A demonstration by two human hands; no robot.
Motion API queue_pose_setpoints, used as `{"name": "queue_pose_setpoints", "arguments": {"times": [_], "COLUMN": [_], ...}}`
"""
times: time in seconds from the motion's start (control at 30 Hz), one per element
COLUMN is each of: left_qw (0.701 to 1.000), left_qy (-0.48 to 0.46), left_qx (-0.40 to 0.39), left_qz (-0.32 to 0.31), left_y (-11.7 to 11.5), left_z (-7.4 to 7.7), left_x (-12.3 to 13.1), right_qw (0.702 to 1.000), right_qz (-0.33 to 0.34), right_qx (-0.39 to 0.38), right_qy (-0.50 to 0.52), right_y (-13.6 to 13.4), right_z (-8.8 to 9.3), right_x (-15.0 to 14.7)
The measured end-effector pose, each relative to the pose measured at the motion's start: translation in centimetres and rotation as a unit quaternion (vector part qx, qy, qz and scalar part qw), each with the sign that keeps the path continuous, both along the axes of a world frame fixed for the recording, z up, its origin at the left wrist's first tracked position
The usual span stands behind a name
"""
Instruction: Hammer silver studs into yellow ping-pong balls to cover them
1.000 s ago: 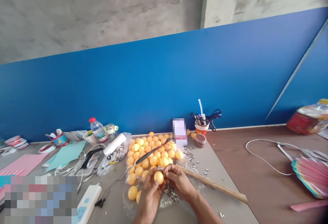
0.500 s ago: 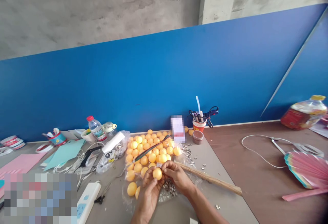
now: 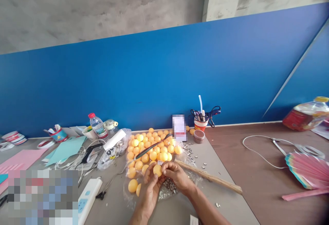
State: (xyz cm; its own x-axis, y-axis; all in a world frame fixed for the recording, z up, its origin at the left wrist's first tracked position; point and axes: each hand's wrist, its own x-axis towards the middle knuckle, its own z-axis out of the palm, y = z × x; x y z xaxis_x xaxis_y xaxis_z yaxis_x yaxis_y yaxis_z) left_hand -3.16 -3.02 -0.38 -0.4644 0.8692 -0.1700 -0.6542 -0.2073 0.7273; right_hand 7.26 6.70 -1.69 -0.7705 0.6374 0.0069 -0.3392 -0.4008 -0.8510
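My left hand point(image 3: 149, 191) is closed around an orange ping-pong ball point(image 3: 157, 170), held up in its fingertips above the table. At the ball's right side my right hand point(image 3: 177, 177) is pinched, its thumb and forefinger close to the ball. Whatever those fingers hold is too small to make out. Behind both hands lie many more orange balls point(image 3: 144, 158) on clear plastic. Across them rests a slim dark tool point(image 3: 151, 147) with a thin cord. Small shiny metal pieces point(image 3: 170, 186) are heaped on plastic under my right hand, and others are scattered point(image 3: 189, 152) farther back.
A wooden stick point(image 3: 213, 176) lies to the right of my hands. A lidded tub point(image 3: 198, 137) and a cup of tools point(image 3: 200, 125) stand near the blue partition point(image 3: 154, 81). At left are a power strip point(image 3: 88, 197), cables, a bottle point(image 3: 97, 126) and coloured paper point(image 3: 22, 161).
The view has shifted slightly. The ball in my left hand appears turned a little, and my right fingers stay close at its side.
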Motion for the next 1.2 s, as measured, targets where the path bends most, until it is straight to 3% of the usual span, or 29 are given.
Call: {"name": "queue_pose_setpoints", "arguments": {"times": [0.37, 0.9, 1.2], "left_qw": [1.000, 0.999, 0.999], "left_qy": [0.016, 0.035, 0.031], "left_qx": [0.008, -0.009, -0.010], "left_qz": [0.002, 0.002, 0.014], "left_y": [0.1, 0.0, 0.1], "left_z": [-0.8, -0.2, -0.9], "left_x": [-0.4, -0.1, -0.2], "right_qw": [0.999, 0.998, 0.998], "right_qz": [-0.008, -0.002, 0.010], "right_qx": [-0.031, 0.008, 0.009], "right_qy": [-0.034, -0.065, -0.068], "right_y": [-0.3, -0.5, -0.5], "right_z": [0.6, 1.7, 1.1], "right_x": [-0.1, 0.0, -0.2]}}
